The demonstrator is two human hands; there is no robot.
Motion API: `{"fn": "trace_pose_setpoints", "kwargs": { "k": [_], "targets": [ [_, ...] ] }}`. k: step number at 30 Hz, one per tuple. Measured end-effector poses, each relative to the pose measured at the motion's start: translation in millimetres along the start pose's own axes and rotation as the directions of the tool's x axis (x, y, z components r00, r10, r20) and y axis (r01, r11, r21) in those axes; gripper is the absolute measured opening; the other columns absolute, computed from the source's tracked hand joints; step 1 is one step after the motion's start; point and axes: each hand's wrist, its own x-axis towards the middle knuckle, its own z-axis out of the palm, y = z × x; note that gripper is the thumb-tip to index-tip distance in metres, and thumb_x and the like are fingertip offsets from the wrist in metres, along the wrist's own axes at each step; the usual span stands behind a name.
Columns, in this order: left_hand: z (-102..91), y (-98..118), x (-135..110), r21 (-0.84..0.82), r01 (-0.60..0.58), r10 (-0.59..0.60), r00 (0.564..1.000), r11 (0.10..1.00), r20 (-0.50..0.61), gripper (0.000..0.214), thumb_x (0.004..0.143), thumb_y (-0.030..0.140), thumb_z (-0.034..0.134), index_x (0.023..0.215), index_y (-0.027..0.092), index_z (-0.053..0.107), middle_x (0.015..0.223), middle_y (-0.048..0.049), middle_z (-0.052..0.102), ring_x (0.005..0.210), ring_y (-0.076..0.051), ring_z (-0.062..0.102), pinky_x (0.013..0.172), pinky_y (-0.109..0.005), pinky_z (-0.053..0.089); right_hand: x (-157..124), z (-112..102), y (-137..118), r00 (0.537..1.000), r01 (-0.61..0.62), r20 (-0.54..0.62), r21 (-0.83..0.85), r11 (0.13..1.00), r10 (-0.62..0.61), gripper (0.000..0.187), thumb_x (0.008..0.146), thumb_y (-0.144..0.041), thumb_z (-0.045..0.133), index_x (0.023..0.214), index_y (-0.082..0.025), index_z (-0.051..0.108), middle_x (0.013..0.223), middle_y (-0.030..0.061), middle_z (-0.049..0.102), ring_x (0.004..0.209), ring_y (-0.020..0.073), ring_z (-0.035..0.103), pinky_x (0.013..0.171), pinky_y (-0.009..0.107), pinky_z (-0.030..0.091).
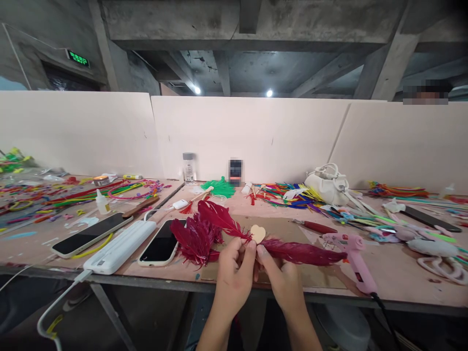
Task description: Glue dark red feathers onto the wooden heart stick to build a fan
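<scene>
Two ceiling lamps (269, 92) glare overhead; table evenly lit — edges bowed, corners dark, soft shadows.

Pale partition boards (252, 136) are standing along the back of the long surface (402, 273). Above them, bare concrete beams (241, 22) are crossing the ceiling, two small round lights (269, 92) are glowing, and a green sign (78, 58) is shining at the upper left.

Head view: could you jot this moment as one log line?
left hand: holds red feathers | right hand: holds red feather | heart piece: between fingertips | glue gun: on table
</scene>
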Motion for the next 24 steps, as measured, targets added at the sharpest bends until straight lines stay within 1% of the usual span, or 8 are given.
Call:
{"fn": "trace_pose_setpoints", "kwargs": {
  "k": [3, 7, 11, 15, 18, 21, 23, 24],
  "targets": [
    [0.4, 0, -1, 0.012, -0.007, 0.007, 1.0, 1.0, -0.008, 0.043, 0.092, 0.053, 0.066, 0.069, 0.02, 0.051, 0.05, 0.007, 0.047, 0.043, -0.008, 0.042, 0.043, -0.018, 0.031, 0, -1, 2, 1.0, -0.003, -0.009, -0.003, 1.0, 0.003, 0.025, 0.086, -0.046, 0.073, 0.079, -0.022, 0.074, 0.076, 0.0034, 0.073, 0.076, 0.0229, 0.068, 0.078, 0.034, 0.056],
    [-1.3, -3, 0, -0.037, 0.014, -0.011, 0.997, 0.999, 0.078, 0.048, 0.097, 0.057, 0.058, 0.068, 0.02, 0.052, 0.05, 0.0053, 0.049, 0.043, -0.009, 0.042, 0.042, -0.019, 0.034, 0, -4, 6, 0.994, -0.093, -0.059, -0.015, 0.996, 0.092, 0.033, 0.085, -0.051, 0.074, 0.073, -0.021, 0.071, 0.068, 0.0036, 0.07, 0.069, 0.0226, 0.066, 0.064, 0.031, 0.054],
    [-2.7, -4, 1, -0.104, 0.025, -0.009, 0.988, 0.994, 0.152, 0.046, 0.096, 0.055, 0.061, 0.068, 0.019, 0.057, 0.056, 0.0026, 0.055, 0.048, -0.011, 0.05, 0.046, -0.021, 0.044, 1, -1, -3, 0.981, -0.189, 0.053, 0.119, 0.975, 0.184, 0.042, 0.089, -0.055, 0.071, 0.065, -0.021, 0.063, 0.053, -0.0002, 0.06, 0.049, 0.0163, 0.055, 0.043, 0.026, 0.043],
    [-0.3, -3, 2, -0.197, -0.034, 0.046, 0.997, 0.98, 0.055, 0.038, 0.093, 0.048, 0.068, 0.071, 0.017, 0.065, 0.058, 0.0012, 0.058, 0.053, -0.014, 0.057, 0.054, -0.025, 0.052, 5, 1, -2, 0.982, -0.186, 0.08, 0.203, 0.961, 0.173, 0.039, 0.09, -0.055, 0.071, 0.074, -0.02, 0.063, 0.054, -0.0035, 0.057, 0.046, 0.0111, 0.048, 0.043, 0.022, 0.038],
    [1.3, -1, 2, -0.251, -0.085, 0.062, 0.993, 0.964, -0.097, 0.027, 0.089, 0.043, 0.075, 0.099, 0.017, 0.074, 0.068, -0.0001, 0.068, 0.06, -0.015, 0.064, 0.064, -0.027, 0.056, 6, -4, 13, 0.997, -0.069, -0.004, 0.213, 0.975, 0.071, 0.042, 0.088, -0.052, 0.074, 0.066, -0.02, 0.058, 0.053, -0.0047, 0.053, 0.047, 0.0096, 0.044, 0.044, 0.021, 0.035],
    [2.6, 0, 1, -0.263, -0.139, 0.092, 0.979, 0.955, -0.184, 0.069, 0.082, 0.037, 0.083, 0.144, 0.023, 0.055, 0.082, 0.0002, 0.076, 0.067, -0.014, 0.069, 0.075, -0.027, 0.057, 2, -6, 20, 0.99, 0.051, -0.14, 0.236, 0.97, -0.018, 0.028, 0.081, -0.046, 0.081, 0.08, -0.02, 0.07, 0.074, 0.0006, 0.068, 0.065, 0.0152, 0.06, 0.06, 0.025, 0.048],
    [4.7, -1, 0, -0.247, -0.162, 0.107, 0.969, 0.955, -0.222, 0.087, 0.079, 0.034, 0.085, 0.154, 0.025, 0.042, 0.08, 0.0022, 0.076, 0.068, -0.014, 0.071, 0.077, -0.026, 0.057, -2, -4, 15, 0.992, 0.034, -0.125, 0.28, 0.959, 0.001, 0.03, 0.079, -0.042, 0.083, 0.1, -0.023, 0.075, 0.099, 0.0051, 0.075, 0.088, 0.0213, 0.068, 0.08, 0.033, 0.053],
    [6.3, -3, 0, -0.242, -0.169, 0.109, 0.964, 0.956, -0.243, 0.092, 0.078, 0.032, 0.086, 0.156, 0.025, 0.038, 0.079, 0.003, 0.076, 0.069, -0.014, 0.072, 0.077, -0.025, 0.058, -3, -1, 10, 0.996, 0.002, -0.087, 0.299, 0.954, 0.025, 0.031, 0.079, -0.041, 0.083, 0.103, -0.023, 0.076, 0.103, 0.006, 0.076, 0.094, 0.0232, 0.069, 0.087, 0.036, 0.053]
  ]
}}
